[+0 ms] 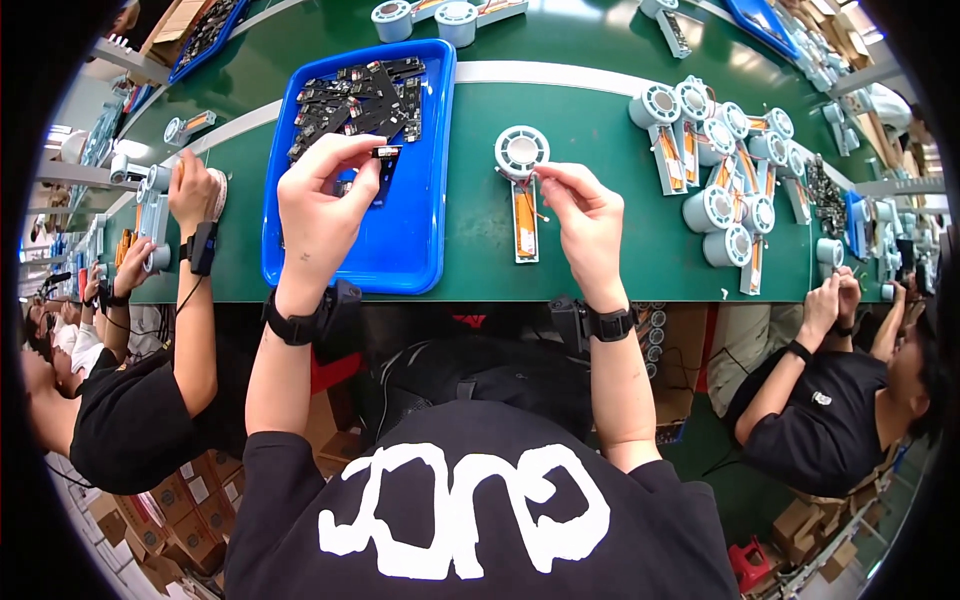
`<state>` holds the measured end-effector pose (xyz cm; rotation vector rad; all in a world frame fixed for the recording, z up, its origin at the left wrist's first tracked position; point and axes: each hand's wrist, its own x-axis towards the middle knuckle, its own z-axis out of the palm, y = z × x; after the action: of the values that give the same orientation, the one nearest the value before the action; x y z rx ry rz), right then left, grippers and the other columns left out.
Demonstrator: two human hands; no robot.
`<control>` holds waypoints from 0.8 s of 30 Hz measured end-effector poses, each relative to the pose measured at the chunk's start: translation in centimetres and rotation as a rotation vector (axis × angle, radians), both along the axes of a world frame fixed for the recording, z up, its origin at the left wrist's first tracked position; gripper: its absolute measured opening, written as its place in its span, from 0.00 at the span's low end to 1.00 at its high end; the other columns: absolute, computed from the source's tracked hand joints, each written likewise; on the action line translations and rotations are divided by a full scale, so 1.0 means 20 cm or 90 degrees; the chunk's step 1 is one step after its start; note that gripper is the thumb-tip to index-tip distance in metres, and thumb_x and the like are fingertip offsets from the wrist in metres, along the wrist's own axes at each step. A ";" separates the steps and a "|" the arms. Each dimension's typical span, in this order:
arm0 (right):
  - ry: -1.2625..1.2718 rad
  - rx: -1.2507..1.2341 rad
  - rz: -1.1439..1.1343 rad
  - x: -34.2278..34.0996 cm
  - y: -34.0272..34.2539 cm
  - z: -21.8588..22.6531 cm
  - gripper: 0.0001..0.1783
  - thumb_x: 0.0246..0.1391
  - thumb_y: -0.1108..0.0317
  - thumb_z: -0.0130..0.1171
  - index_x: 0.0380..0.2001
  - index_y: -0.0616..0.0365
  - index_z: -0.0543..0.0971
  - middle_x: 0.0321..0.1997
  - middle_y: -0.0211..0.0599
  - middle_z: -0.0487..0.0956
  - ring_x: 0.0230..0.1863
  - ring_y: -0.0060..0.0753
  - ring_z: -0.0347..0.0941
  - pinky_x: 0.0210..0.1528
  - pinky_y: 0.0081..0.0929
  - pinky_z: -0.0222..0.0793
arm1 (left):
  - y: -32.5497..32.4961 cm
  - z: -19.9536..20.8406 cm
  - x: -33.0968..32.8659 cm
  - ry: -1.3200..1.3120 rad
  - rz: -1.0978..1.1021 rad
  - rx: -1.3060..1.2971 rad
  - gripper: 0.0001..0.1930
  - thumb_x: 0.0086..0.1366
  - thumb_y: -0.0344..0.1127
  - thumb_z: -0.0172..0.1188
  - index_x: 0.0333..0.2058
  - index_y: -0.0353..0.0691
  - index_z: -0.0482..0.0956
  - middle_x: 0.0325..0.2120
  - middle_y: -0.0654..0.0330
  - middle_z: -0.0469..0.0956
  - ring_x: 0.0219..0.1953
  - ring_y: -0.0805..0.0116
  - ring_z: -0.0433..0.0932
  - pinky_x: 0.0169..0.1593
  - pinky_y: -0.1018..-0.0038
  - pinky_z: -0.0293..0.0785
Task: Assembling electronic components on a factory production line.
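My left hand [325, 205] is closed in a pinch on a small black circuit board [386, 178], held above a blue tray [412, 262]. More black circuit boards [345, 95] are heaped in the tray's far part. To the right, a pale blue fan unit [522, 150] lies on the table, its round grilled head pointing away and an orange strip showing in its open handle [525, 228]. My right hand [588, 215] pinches at the neck of this unit, where thin reddish wires come out. The fingertips partly hide what they grip, which looks like the wires.
Several similar fan units [715, 150] lie in a cluster on the green table [600, 120] at right. Others [456, 22] stand beyond the pale strip. A co-worker's hands [192, 195] handle a unit at left; another person's hands [825, 300] work at right.
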<state>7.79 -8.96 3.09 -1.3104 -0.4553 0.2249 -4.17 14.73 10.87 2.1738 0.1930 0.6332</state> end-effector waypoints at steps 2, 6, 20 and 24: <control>-0.024 -0.020 0.004 0.00 0.02 0.01 0.13 0.63 0.80 0.59 0.49 0.66 0.83 0.39 0.35 0.84 0.39 0.18 0.77 0.42 0.18 0.74 | -0.09 0.00 -0.04 -0.066 -0.018 -0.401 0.07 0.68 0.22 0.54 0.42 0.29 0.80 0.39 0.56 0.81 0.38 0.64 0.85 0.42 0.69 0.84; -0.039 -0.067 0.018 0.00 0.05 0.02 0.13 0.62 0.80 0.60 0.50 0.66 0.83 0.42 0.37 0.84 0.40 0.19 0.77 0.42 0.18 0.74 | -0.34 -0.06 -0.07 0.037 -0.053 -0.782 0.12 0.70 0.23 0.50 0.51 0.31 0.73 0.39 0.55 0.78 0.38 0.61 0.84 0.37 0.71 0.84; -0.013 -0.063 0.079 -0.03 -0.15 -0.07 0.26 0.57 0.86 0.57 0.59 0.65 0.74 0.52 0.42 0.82 0.54 0.32 0.82 0.57 0.29 0.76 | -0.65 -0.27 0.03 0.147 -0.044 -0.447 0.16 0.66 0.29 0.61 0.52 0.36 0.74 0.27 0.57 0.80 0.25 0.72 0.79 0.28 0.74 0.76; -0.023 -0.061 0.032 -0.11 -0.16 -0.05 0.27 0.55 0.85 0.59 0.60 0.64 0.72 0.53 0.43 0.81 0.49 0.29 0.83 0.53 0.27 0.78 | -0.68 -0.27 0.15 0.106 -0.047 -0.233 0.20 0.64 0.29 0.65 0.55 0.37 0.76 0.24 0.56 0.81 0.24 0.70 0.81 0.29 0.72 0.76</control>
<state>5.63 -12.19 2.16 -1.3997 -0.5143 0.2682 -1.14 1.10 5.44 1.8681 0.2907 0.3433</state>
